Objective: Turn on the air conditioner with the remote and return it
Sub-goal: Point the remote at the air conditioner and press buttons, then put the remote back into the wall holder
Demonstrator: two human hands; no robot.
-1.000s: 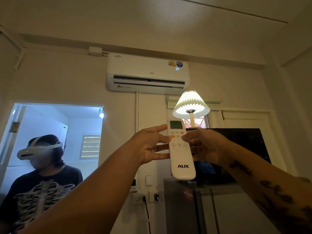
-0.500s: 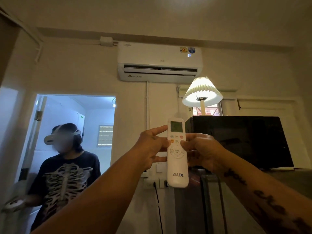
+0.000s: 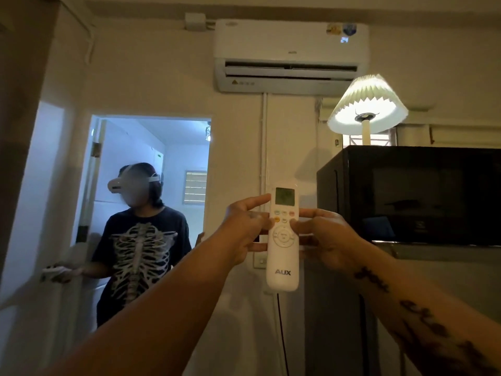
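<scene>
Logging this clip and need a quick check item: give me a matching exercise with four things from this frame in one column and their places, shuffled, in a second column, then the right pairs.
Things:
1. remote
2. air conditioner
3. lamp
4. microwave

Places:
A. high on the wall, showing 24
B. lit, rising from behind the black box's top
C. upright between the two hands
D. black box at right, on top of a grey appliance

Pairs: 1-C, 2-A, 3-B, 4-D. The left hand and right hand both hold the remote.
</scene>
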